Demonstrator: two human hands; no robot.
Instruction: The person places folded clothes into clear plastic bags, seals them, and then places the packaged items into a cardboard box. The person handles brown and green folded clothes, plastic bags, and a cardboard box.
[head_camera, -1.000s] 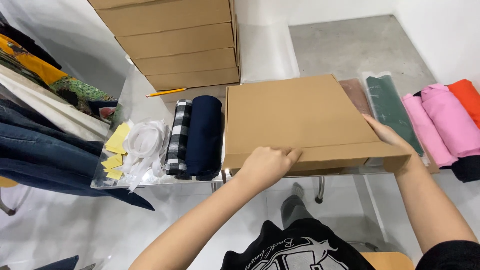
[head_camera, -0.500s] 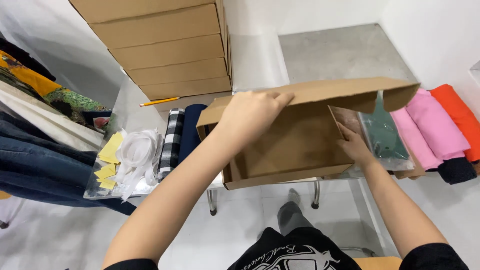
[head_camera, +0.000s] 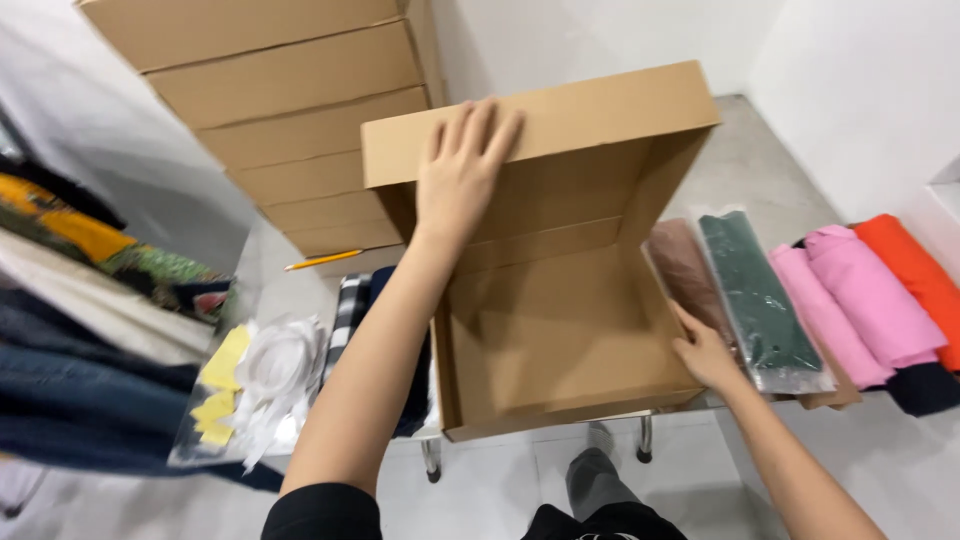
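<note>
Since half a second ago the lid is swinging further up, now standing nearly upright where it was only partly raised. Spread flat and gripping nothing, the left hand (head_camera: 462, 170) is pressing its palm and fingers against the outer face of the lid's front flap (head_camera: 540, 118), while the right hand (head_camera: 706, 358) is lying open against the near right wall of the cardboard mailer box (head_camera: 545, 345), steadying it without clasping. That box is sitting open and empty at the near edge of the table, overhanging it slightly. Just right of it, bagged garments, one brown (head_camera: 688, 270) and one dark green (head_camera: 760, 300), are lying beside pink rolls (head_camera: 850, 300) and an orange one (head_camera: 915, 275). Left of it are checked and navy rolled cloths (head_camera: 350, 300) and a clear bag of white and yellow pieces (head_camera: 255, 385). Farther off, a stack of flat boxes (head_camera: 290, 110) is rising behind a pencil (head_camera: 322, 260). With the lid held only by flat pressure, it could likely drop shut, or the overhanging box could tip off the edge.
</note>
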